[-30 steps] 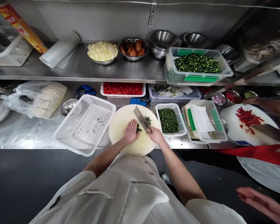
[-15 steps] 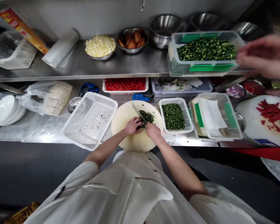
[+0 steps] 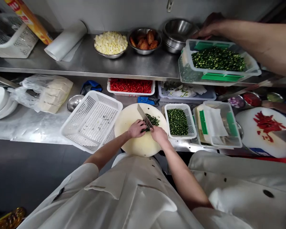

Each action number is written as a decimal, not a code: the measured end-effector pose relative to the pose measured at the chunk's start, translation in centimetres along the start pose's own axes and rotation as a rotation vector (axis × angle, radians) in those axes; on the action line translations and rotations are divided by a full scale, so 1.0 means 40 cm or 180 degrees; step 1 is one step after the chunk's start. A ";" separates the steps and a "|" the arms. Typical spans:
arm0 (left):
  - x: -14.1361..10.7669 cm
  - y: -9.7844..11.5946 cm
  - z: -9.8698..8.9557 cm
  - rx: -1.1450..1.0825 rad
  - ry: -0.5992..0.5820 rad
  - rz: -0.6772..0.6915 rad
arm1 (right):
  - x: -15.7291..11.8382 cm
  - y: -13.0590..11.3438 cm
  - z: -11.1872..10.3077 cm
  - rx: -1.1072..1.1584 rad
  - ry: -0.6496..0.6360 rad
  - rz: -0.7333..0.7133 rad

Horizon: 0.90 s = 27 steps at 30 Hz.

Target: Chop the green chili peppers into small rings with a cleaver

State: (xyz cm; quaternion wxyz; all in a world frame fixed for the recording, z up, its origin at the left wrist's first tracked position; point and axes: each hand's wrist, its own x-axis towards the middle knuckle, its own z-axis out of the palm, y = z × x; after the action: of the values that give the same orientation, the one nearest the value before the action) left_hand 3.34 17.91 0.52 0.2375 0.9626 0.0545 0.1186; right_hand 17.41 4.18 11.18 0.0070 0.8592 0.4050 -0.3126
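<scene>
A round cream cutting board point(image 3: 139, 148) lies in front of me. My right hand point(image 3: 159, 135) is wrapped round the handle of a cleaver point(image 3: 144, 116), whose blade points up and left over the board. Dark green chopped pieces point(image 3: 153, 120) lie to the right of the blade. Fingers curled, my left hand point(image 3: 136, 129) presses on dark green stalks just left of the blade. To the board's right stands a white basket point(image 3: 193, 128) of chopped green pieces, and to its left a larger white basket point(image 3: 85, 122) with a few scraps.
Along the raised steel shelf point(image 3: 85, 65) stand bowls and a clear tub point(image 3: 221, 76) of chopped greens. A co-worker's arm point(image 3: 259, 39) reaches across behind that tub. Further right are a lidded container point(image 3: 216, 122) and another board point(image 3: 245, 127) with red peppers.
The co-worker's arm has reached further left, behind the tub, and their white clothing has come in at the lower right. My view has shifted slightly. My hands remain at the board.
</scene>
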 end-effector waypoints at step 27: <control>-0.045 -0.007 -0.041 -0.0228 -0.0125 0.0229 | -0.013 -0.072 0.030 0.0021 -0.0048 0.0174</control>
State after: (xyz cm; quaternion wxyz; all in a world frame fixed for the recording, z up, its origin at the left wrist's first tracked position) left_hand 1.18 18.58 1.44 0.2684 0.9569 0.0109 0.1100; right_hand 14.49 5.44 11.23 0.0158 0.8676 0.3802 -0.3201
